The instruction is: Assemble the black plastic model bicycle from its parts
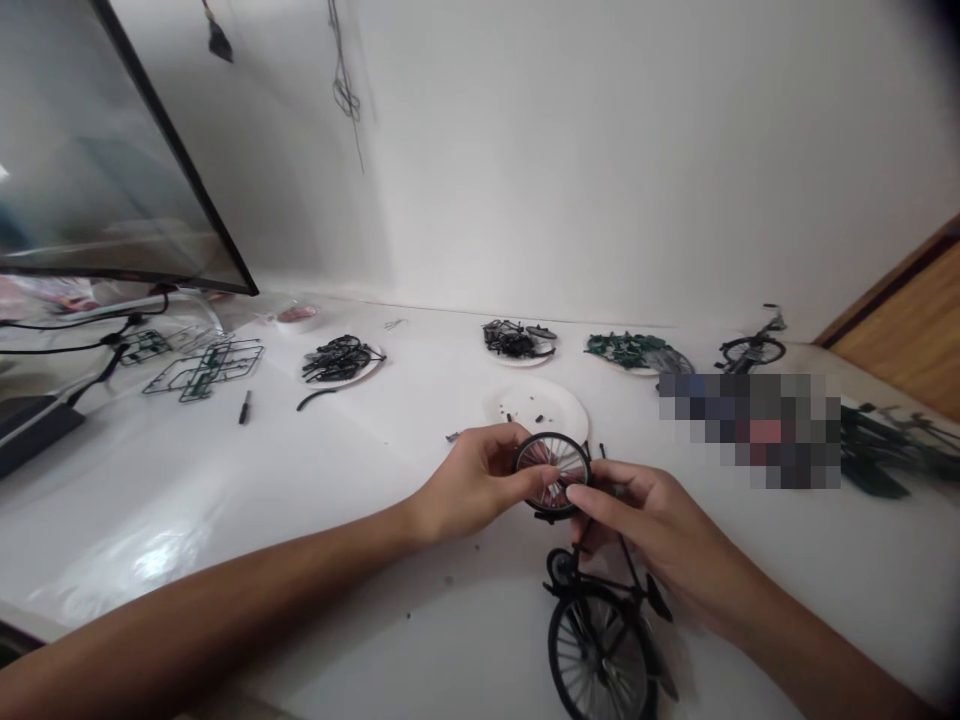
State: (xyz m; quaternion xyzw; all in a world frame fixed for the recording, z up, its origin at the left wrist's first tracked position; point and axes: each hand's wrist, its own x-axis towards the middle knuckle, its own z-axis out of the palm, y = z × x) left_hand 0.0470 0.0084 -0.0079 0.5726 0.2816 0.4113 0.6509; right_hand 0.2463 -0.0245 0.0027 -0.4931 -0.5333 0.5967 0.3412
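Between my two hands is the upper wheel (553,442) of a small black model bicycle (596,640). My left hand (480,480) pinches this wheel from the left, thumb over the spokes near the hub. From the right, my right hand (645,510) closes on the same wheel and the frame beside it, its thumb close to the hub. The bicycle's other wheel, the seat and the chainring hang toward me, below my hands. Some fingers of both hands are hidden behind the wheel. Just beyond stands a white paper plate (499,400) with a few tiny parts.
Further back are plates of black parts (341,360), more black parts (517,340) and green parts (626,350). Another model bicycle (754,345) stands at the right. Green sprue frames (206,370), a small screwdriver (244,408) and a monitor (112,150) are at the left.
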